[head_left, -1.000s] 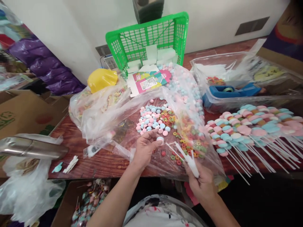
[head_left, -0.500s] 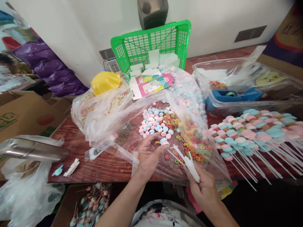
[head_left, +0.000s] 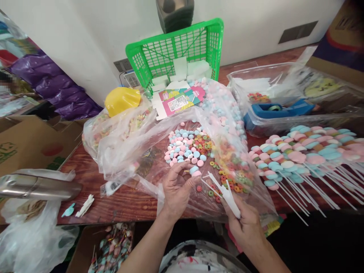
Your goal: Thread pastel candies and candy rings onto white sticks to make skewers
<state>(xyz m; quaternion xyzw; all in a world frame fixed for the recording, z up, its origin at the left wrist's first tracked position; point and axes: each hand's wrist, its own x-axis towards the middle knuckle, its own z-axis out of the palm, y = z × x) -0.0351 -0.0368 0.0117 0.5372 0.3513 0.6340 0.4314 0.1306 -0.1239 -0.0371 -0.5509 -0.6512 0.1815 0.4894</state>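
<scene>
Between thumb and fingers, my left hand pinches a few candies, blue and pink, over the plastic bag. A bundle of white lollipop sticks is gripped in my right hand; one thin stick angles out toward the held candies. Just beyond my left hand lies a heap of pink, blue and white candies. Ring-shaped candies in orange, green and yellow lie beside that heap, and more are under the clear plastic. On the right, finished candy skewers are piled with their white sticks pointing toward me.
A green basket holding white boxes stands against the wall. At right is a clear tub with a blue tape dispenser. A steel flask lies at left; below the table edge sits a carton of wrapped candies.
The whole view has shifted slightly. My hands keep the same hold on the candies and the sticks, with almost no movement between them.
</scene>
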